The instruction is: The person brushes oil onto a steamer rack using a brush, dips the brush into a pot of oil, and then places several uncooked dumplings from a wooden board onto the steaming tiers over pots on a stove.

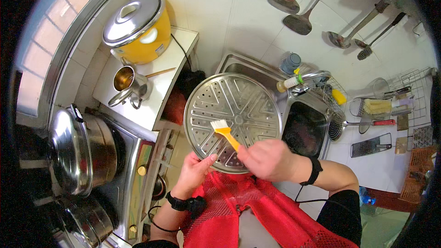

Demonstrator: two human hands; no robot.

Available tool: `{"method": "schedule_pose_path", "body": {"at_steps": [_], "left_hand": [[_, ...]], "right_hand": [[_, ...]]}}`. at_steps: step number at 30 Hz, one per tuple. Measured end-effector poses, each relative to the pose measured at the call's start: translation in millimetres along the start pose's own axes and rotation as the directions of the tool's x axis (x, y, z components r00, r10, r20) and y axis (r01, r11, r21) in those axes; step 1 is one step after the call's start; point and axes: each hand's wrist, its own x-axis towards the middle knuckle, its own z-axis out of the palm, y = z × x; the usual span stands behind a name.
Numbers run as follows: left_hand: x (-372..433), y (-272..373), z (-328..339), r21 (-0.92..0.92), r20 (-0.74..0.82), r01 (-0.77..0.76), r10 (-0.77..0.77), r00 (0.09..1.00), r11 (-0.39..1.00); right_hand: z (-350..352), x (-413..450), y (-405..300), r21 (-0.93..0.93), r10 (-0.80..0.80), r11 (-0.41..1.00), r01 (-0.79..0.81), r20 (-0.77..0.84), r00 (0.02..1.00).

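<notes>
A round metal steamer tray (pixel 241 93) with punched holes and raised ribs is held up in front of my body. My left hand (pixel 198 170) grips its lower left rim, thumb on the upper face. In my right hand (pixel 270 160) is a basting brush (pixel 225 134) with a yellow handle and white bristles. The bristles are over the tray's face, left of its centre, and seem to touch it. Most of the brush handle's lower end is hidden in my fist.
Left stand a gas stove (pixel 132 193) with a large lidded steel pot (pixel 86 155), and a white counter (pixel 162 100) with a yellow rice cooker (pixel 144 41) and a metal pitcher (pixel 137 86). A steel sink (pixel 306 127) with a faucet (pixel 317 74) lies right. Ladles (pixel 286 3) hang on the wall.
</notes>
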Motion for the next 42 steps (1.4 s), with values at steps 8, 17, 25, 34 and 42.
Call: {"method": "schedule_pose_path", "body": {"at_steps": [8,17,25,34,42], "left_hand": [[20.6,1.0,-5.7,0.212,0.019,0.096,-0.102,0.995,0.973],[28.7,6.9,-14.4,0.179,0.049,0.121,-0.132,0.990,0.976],[27.7,11.4,-29.1,0.071,-0.009,0.154,-0.153,0.988,0.986],[33.5,1.1,-58.0,-0.019,-0.108,0.093,-0.095,0.990,0.995],[50.5,-5.4,-62.5,0.092,-0.074,0.064,-0.057,0.996,0.994]], "right_hand": [[19.4,22.8,60.1,0.047,0.362,0.932,-0.359,-0.134,0.922],[11.4,59.6,75.5,0.254,0.658,0.749,-0.612,-0.179,0.731],[23.6,60.4,81.7,0.348,0.630,0.739,-0.576,-0.056,0.775],[25.4,87.3,80.7,0.177,0.470,0.865,-0.470,0.041,0.882],[57.2,246.2,84.5,0.668,0.432,0.687,-0.286,-0.058,0.900]]}}
